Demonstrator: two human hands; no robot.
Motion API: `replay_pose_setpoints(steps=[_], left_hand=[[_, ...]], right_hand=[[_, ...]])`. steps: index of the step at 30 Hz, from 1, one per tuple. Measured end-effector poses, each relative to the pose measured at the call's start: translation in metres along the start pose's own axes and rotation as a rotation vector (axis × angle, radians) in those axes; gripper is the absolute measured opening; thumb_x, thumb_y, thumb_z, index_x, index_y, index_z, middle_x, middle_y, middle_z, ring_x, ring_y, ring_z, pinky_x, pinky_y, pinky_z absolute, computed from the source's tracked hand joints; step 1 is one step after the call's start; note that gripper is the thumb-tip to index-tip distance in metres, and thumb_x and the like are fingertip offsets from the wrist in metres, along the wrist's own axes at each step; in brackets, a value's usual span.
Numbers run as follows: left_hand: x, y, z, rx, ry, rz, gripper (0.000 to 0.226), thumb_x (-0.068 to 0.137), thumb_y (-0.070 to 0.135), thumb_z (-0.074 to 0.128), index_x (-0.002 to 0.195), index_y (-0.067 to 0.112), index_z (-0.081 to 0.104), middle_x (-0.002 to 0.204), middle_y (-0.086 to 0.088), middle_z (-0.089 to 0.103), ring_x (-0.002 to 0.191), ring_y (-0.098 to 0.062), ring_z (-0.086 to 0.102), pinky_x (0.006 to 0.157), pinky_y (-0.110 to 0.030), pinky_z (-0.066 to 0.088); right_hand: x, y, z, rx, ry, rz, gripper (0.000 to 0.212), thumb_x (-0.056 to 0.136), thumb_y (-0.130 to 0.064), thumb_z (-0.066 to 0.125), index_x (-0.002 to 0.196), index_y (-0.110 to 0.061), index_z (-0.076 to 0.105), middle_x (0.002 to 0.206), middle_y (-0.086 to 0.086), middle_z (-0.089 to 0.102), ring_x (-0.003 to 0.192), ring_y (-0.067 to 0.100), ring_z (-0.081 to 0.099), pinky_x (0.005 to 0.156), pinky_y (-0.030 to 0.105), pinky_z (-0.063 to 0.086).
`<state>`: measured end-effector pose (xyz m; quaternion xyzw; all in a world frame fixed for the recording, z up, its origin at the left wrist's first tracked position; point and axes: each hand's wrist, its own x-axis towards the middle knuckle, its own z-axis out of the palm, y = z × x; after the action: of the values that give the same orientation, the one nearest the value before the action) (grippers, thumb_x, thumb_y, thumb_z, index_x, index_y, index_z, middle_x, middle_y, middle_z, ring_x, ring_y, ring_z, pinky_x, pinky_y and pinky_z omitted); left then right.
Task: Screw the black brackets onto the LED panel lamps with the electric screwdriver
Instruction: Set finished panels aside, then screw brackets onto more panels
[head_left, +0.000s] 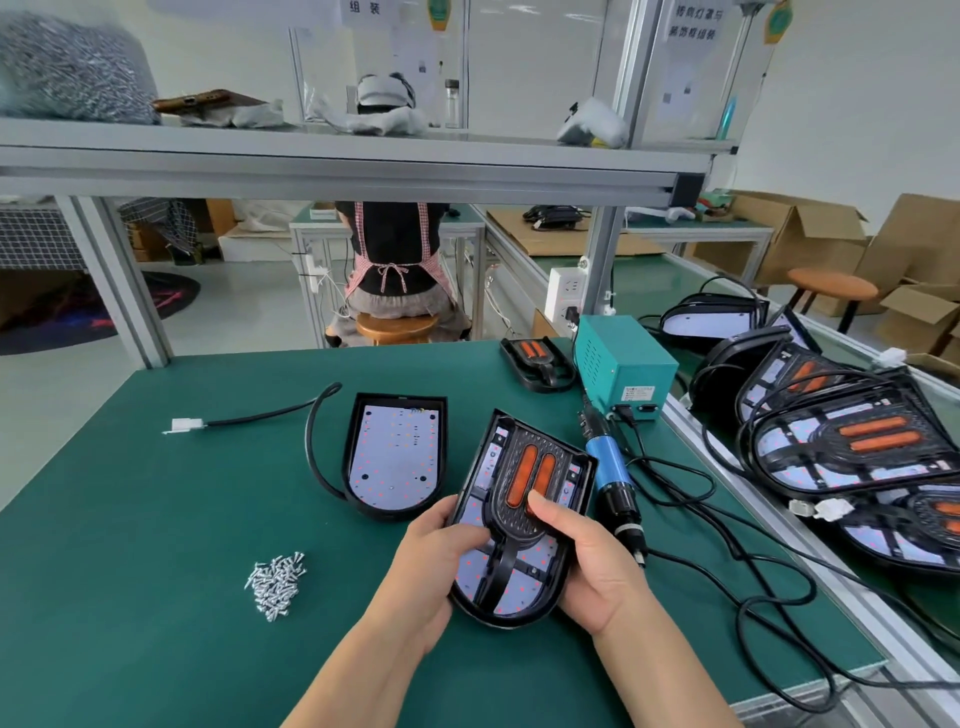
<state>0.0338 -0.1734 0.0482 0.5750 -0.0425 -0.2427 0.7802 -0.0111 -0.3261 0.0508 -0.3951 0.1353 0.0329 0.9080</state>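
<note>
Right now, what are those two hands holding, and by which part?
Both hold one LED panel lamp at its rounded near end: the left hand grips its left edge, the right hand its right edge, thumb on the black bracket.

Hidden and cropped
Fingers of left hand (436, 551) and right hand (587, 564) lie hidden under the held lamp (524, 582); stacked lamps (841, 441) run off the right edge.
</note>
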Motion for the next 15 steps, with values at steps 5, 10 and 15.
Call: replay_pose_setpoints(steps=[5, 10, 15], left_hand=[[0.003, -0.002, -0.002, 0.004, -0.008, -0.036, 0.041, 0.063, 0.003, 0.062, 0.102, -0.001, 0.074, 0.107, -0.027, 0.072, 0.104, -0.046, 0.068, 0.099, -0.058, 0.051], [0.001, -0.006, -0.008, -0.045, -0.093, -0.004, 0.042, 0.071, 0.009, 0.066, 0.113, 0.005, 0.073, 0.115, -0.024, 0.071, 0.11, -0.041, 0.067, 0.103, -0.056, 0.049], [-0.001, -0.015, -0.004, -0.174, 0.006, 0.127, 0.049, 0.087, 0.026, 0.07, 0.132, 0.009, 0.061, 0.126, -0.015, 0.069, 0.12, -0.032, 0.064, 0.108, -0.047, 0.044]], right_hand=[[-0.002, -0.001, -0.005, 0.022, -0.064, -0.012, 0.039, 0.076, -0.01, 0.079, 0.113, 0.003, 0.075, 0.125, 0.028, 0.066, 0.109, 0.039, 0.07, 0.085, 0.047, 0.059], [-0.002, -0.002, -0.002, 0.037, -0.099, -0.069, 0.045, 0.071, -0.009, 0.08, 0.115, 0.002, 0.074, 0.125, 0.028, 0.067, 0.108, 0.039, 0.07, 0.085, 0.047, 0.059], [-0.003, -0.001, 0.002, -0.018, -0.063, -0.129, 0.042, 0.075, -0.011, 0.079, 0.116, -0.001, 0.074, 0.125, 0.027, 0.067, 0.111, 0.039, 0.069, 0.087, 0.044, 0.059]])
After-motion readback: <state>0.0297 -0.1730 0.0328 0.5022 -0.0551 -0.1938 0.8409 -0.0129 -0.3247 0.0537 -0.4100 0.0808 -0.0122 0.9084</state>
